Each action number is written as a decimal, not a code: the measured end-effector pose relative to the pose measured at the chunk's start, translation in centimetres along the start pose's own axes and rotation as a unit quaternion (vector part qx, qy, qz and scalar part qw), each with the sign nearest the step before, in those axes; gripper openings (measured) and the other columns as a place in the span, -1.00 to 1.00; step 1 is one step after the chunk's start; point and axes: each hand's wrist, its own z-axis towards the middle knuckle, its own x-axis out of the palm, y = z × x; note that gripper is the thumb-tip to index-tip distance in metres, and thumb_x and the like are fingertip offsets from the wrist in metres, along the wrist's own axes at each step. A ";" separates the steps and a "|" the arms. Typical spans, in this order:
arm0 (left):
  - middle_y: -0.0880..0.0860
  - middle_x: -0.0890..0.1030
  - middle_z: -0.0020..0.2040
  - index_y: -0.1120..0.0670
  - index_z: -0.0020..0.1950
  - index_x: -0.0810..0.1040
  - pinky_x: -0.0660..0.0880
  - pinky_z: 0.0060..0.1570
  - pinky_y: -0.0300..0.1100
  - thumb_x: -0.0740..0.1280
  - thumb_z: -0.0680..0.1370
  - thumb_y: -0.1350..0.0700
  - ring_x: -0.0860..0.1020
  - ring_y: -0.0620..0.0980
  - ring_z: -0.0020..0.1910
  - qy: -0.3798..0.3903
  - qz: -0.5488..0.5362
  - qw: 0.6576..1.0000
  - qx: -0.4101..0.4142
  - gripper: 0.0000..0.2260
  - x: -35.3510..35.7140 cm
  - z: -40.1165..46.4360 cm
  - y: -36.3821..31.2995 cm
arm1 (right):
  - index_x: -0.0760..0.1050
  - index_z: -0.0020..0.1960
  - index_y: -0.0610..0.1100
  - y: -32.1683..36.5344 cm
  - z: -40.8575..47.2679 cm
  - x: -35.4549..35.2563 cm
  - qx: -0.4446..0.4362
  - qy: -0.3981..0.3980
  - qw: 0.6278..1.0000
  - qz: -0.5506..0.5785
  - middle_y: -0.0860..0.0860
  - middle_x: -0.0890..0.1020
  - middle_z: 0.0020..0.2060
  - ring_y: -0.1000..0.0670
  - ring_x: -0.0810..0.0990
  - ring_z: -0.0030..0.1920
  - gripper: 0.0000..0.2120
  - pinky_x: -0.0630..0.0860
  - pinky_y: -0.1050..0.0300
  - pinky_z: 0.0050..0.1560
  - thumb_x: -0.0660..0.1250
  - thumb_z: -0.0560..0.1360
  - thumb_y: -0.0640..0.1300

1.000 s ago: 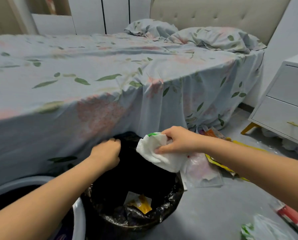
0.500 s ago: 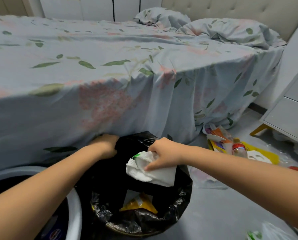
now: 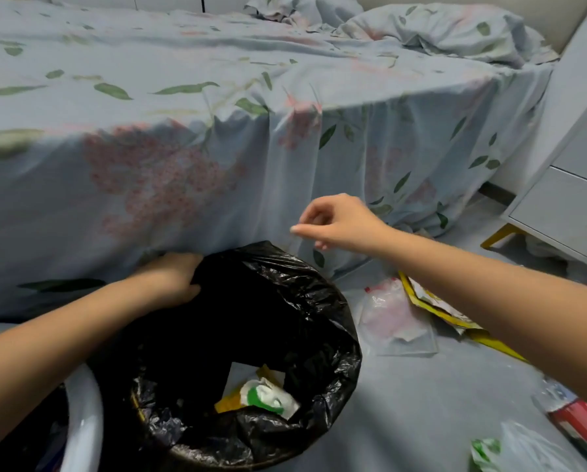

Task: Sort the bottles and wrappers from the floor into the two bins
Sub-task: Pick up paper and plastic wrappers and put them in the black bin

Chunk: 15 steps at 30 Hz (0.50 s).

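A bin lined with a black bag (image 3: 319, 301) stands on the floor against the bed. My left hand (image 3: 176, 279) grips the bag's far rim. Inside the bin lie a white and green wrapper (image 3: 268, 398) and a yellow wrapper (image 3: 227, 401). My right hand (image 3: 336, 223) hovers above the bin's right rim, fingers loose and apart, holding nothing. A second bin with a white rim (image 3: 84, 413) sits at the lower left. A clear wrapper (image 3: 394, 318) and a yellow packet (image 3: 431, 308) lie on the floor to the right. A bottle with a red label (image 3: 571, 410) lies under my right forearm.
The bed with its floral sheet (image 3: 217, 148) fills the space behind the bins. A white nightstand (image 3: 564, 206) with yellow legs stands at the right. A white and green wrapper (image 3: 486, 451) lies at the bottom right on the grey floor (image 3: 421, 403).
My right hand let go of the white and green wrapper, which now lies in the black bin. The hand has lifted up and to the right. My left hand stayed on the bag.
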 end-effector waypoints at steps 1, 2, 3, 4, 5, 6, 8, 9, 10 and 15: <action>0.20 0.45 0.36 0.15 0.32 0.40 0.39 0.27 -0.08 0.35 0.44 0.08 0.44 0.15 0.31 0.001 0.003 1.000 -0.001 -0.54 0.0 0.0 0.0 | 0.60 -0.18 -0.10 -1.6 0.2 -0.5 0.020 -0.025 0.999 -0.015 0.02 0.64 -0.40 0.06 0.64 -0.40 -0.82 0.52 0.32 -0.30 0.48 0.40 0.00; 0.20 0.44 0.37 0.15 0.34 0.39 0.39 0.28 -0.07 0.35 0.45 0.08 0.43 0.16 0.33 0.001 0.007 1.000 -0.003 -0.52 0.0 -0.1 -0.1 | 0.60 -0.17 -0.11 -3.4 0.1 -0.7 0.044 -0.035 0.997 -0.048 -0.01 0.65 -0.37 0.03 0.64 -0.37 -0.83 0.51 0.30 -0.26 0.48 0.41 -0.01; 0.20 0.43 0.38 0.16 0.35 0.38 0.38 0.29 -0.08 0.35 0.45 0.08 0.42 0.16 0.34 0.001 0.010 1.000 -0.006 -0.51 0.0 -0.1 -0.1 | 0.61 -0.15 -0.13 -5.3 -0.1 -0.7 0.070 -0.027 0.993 -0.092 -0.04 0.66 -0.32 0.02 0.62 -0.31 -0.83 0.49 0.27 -0.22 0.48 0.40 -0.03; 0.20 0.43 0.38 0.16 0.36 0.37 0.38 0.29 -0.08 0.35 0.45 0.08 0.42 0.15 0.34 0.000 0.012 1.000 -0.007 -0.50 0.0 -0.1 -0.2 | 0.62 -0.12 -0.15 -7.2 -0.6 -0.3 0.092 -0.002 0.985 -0.146 -0.06 0.67 -0.26 0.02 0.61 -0.25 -0.82 0.44 0.27 -0.19 0.48 0.40 -0.04; 0.20 0.43 0.38 0.16 0.36 0.37 0.38 0.29 -0.09 0.35 0.45 0.08 0.42 0.15 0.34 -0.001 0.014 1.000 -0.007 -0.50 -0.1 0.0 -0.2 | 0.63 -0.08 -0.16 -9.0 -1.1 0.3 0.111 0.038 0.973 -0.200 -0.08 0.69 -0.18 0.02 0.60 -0.18 -0.79 0.40 0.28 -0.16 0.48 0.39 -0.04; 0.20 0.44 0.37 0.15 0.35 0.38 0.39 0.29 -0.09 0.35 0.45 0.08 0.43 0.15 0.33 -0.003 0.014 1.000 -0.008 -0.51 0.0 0.0 -0.2 | 0.63 -0.03 -0.17 -10.5 -1.8 1.1 0.125 0.081 0.958 -0.245 -0.08 0.69 -0.11 0.01 0.61 -0.11 -0.77 0.38 0.29 -0.14 0.48 0.40 -0.04; 0.21 0.43 0.38 0.15 0.36 0.37 0.38 0.29 -0.09 0.35 0.44 0.09 0.42 0.16 0.34 -0.005 0.010 1.000 -0.009 -0.50 0.0 0.0 -0.3 | 0.62 0.06 -0.16 -12.1 -3.1 2.8 0.139 0.165 0.929 -0.300 -0.06 0.68 0.00 -0.02 0.62 0.01 -0.72 0.40 0.26 -0.08 0.46 0.41 -0.05; 0.21 0.42 0.39 0.15 0.38 0.35 0.37 0.30 -0.10 0.35 0.44 0.09 0.41 0.16 0.35 -0.007 0.008 1.000 -0.007 -0.49 0.0 -0.1 -0.3 | 0.60 0.09 -0.16 -12.8 -3.5 3.7 0.138 0.198 0.917 -0.317 -0.06 0.67 0.04 -0.04 0.62 0.04 -0.71 0.42 0.23 -0.06 0.45 0.42 -0.05; 0.20 0.40 0.40 0.14 0.39 0.34 0.35 0.31 -0.10 0.35 0.45 0.10 0.39 0.16 0.36 -0.008 0.005 1.000 -0.006 -0.48 -0.1 -0.1 -0.4 | 0.59 0.10 -0.17 -13.0 -3.8 4.5 0.135 0.222 0.908 -0.330 -0.07 0.66 0.06 -0.06 0.61 0.04 -0.72 0.42 0.21 -0.07 0.43 0.44 -0.07; 0.21 0.37 0.42 0.15 0.40 0.33 0.36 0.32 -0.06 0.35 0.44 0.10 0.37 0.17 0.38 -0.015 0.002 1.000 -0.004 -0.46 -0.1 -0.2 -0.5 | 0.51 0.17 -0.15 -14.7 -4.0 9.2 0.131 0.275 0.892 -0.334 -0.11 0.60 0.16 -0.07 0.53 -0.02 -0.70 0.49 0.12 0.01 0.37 0.49 -0.05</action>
